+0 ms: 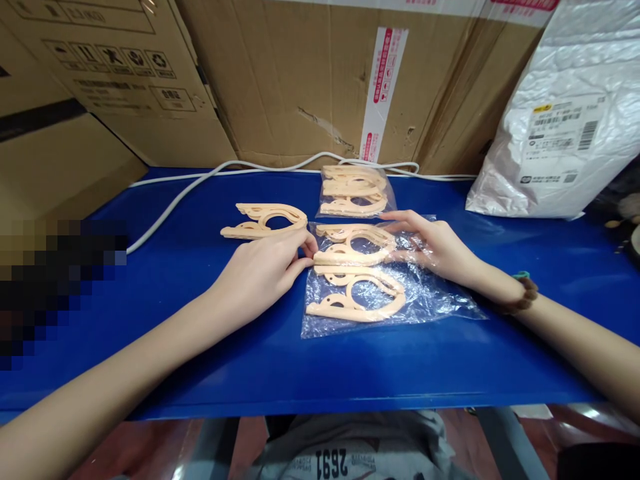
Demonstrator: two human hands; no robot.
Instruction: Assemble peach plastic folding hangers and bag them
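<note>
Blue covers the desk (pixel 320 380) in the head view, the only one, and a clear bag (pixel 435 293) lies flat on it in front of the person, between the two hands. In the bag's left part are two pale folding hangers, an upper hanger (pixel 345 259) and, nearer the body, a lower hanger (pixel 345 312), both folded, their curved sides to the right. Slack film spreads out beyond them on the right.

The left hand (pixel 267 263) has thumb and forefinger in a narrow grip at the bag's left edge, by the upper hanger's end; whether wood is caught along with the film, I cannot tell. The right hand (pixel 440 247) rests on the other side, fingers spread over the film by the upper hanger's curve; whether it pinches anything is unclear.

Just beyond the left hand is a loose hanger (pixel 245 232), outside the bag. Past the clear bag sits a far bag (pixel 393 200) of similar hangers, near a white cable (pixel 215 172) and a cardboard box (pixel 300 80).

The step in hand seems to be settling the upper hanger within the film. To my eye, the next move calls for a light, steady left pinch and the right fingers keeping the film unsnagged.
</note>
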